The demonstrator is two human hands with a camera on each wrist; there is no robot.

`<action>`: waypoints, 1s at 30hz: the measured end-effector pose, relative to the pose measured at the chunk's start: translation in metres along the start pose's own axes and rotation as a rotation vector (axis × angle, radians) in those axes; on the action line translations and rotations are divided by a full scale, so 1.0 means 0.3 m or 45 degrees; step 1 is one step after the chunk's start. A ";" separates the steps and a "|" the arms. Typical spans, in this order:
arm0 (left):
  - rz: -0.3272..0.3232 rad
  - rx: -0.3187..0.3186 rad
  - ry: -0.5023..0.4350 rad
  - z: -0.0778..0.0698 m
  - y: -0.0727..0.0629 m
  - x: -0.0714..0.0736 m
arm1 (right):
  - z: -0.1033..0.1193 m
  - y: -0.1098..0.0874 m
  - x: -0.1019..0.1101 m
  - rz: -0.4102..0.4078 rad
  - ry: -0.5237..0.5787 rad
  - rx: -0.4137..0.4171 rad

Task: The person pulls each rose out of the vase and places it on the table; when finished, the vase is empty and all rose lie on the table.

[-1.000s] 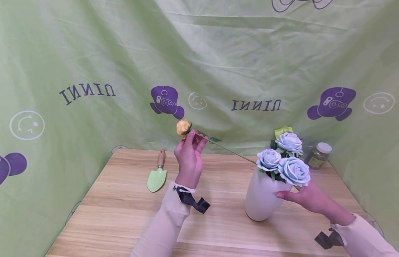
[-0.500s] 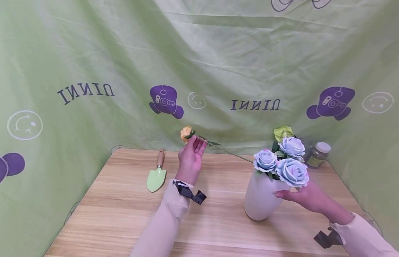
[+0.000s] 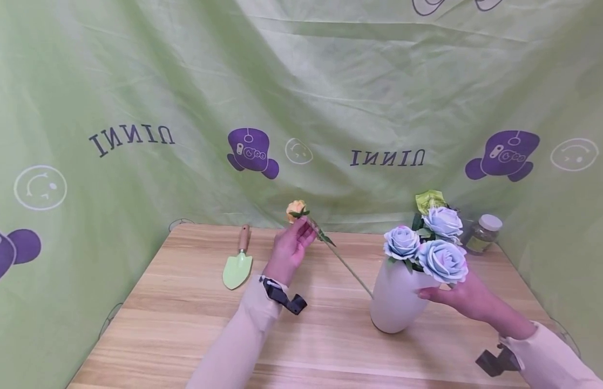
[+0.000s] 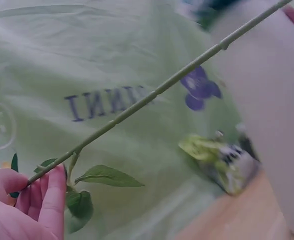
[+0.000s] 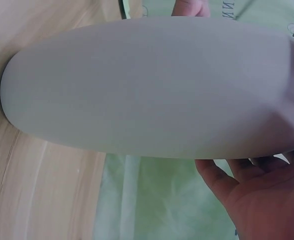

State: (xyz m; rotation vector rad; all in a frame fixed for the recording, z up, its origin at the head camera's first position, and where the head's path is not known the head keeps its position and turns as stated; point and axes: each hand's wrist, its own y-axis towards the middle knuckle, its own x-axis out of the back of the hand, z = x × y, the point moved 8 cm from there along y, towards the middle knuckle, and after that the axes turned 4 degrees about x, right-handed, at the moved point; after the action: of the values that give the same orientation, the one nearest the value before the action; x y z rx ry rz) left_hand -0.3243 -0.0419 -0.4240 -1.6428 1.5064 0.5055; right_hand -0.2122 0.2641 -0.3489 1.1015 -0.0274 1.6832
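Rose (image 3: 296,209), orange: prob. light, stiff; best held high on stem (image 3: 348,266), where L hand (image 3: 288,247) pinches; R hand (image 3: 468,297) grips prob. fragile vase (image 3: 395,300) w/ 3 blue roses (image 3: 443,261), right.

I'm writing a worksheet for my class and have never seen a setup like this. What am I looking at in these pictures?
There is no robot here: a person works bare-handed. The wide picture comes from a camera on the person's head, looking forward and down. The two close ones come from cameras on the wrists.

The left hand pinches a long green stem just below its orange rose. The right hand has a white vase in its grip near the top; three blue roses show above its rim. The vase looks sideways in the right wrist picture only because that camera is turned.

Also on the wooden table are a green trowel, a green packet and a lidded jar. Behind hangs a green printed cloth.
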 end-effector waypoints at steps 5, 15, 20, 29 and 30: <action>-0.050 0.052 0.302 0.078 -0.013 0.015 | -0.007 -0.003 0.004 0.005 -0.023 -0.032; -0.100 0.088 0.692 0.220 -0.058 0.074 | 0.000 0.002 0.004 0.032 -0.073 -0.055; -0.084 0.101 0.858 0.253 -0.076 0.095 | -0.003 0.001 0.001 0.025 -0.064 -0.036; -0.082 0.163 0.896 0.309 -0.093 0.121 | -0.003 0.001 0.001 0.003 0.002 -0.023; -0.087 0.162 0.899 0.313 -0.095 0.123 | -0.002 0.001 0.000 0.003 0.004 -0.024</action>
State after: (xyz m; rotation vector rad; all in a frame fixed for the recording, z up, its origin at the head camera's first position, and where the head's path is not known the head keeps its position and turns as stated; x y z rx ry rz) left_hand -0.2678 0.0071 -0.4973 -1.8604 1.9134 -0.2444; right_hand -0.2128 0.2644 -0.3491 1.0848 -0.0423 1.6838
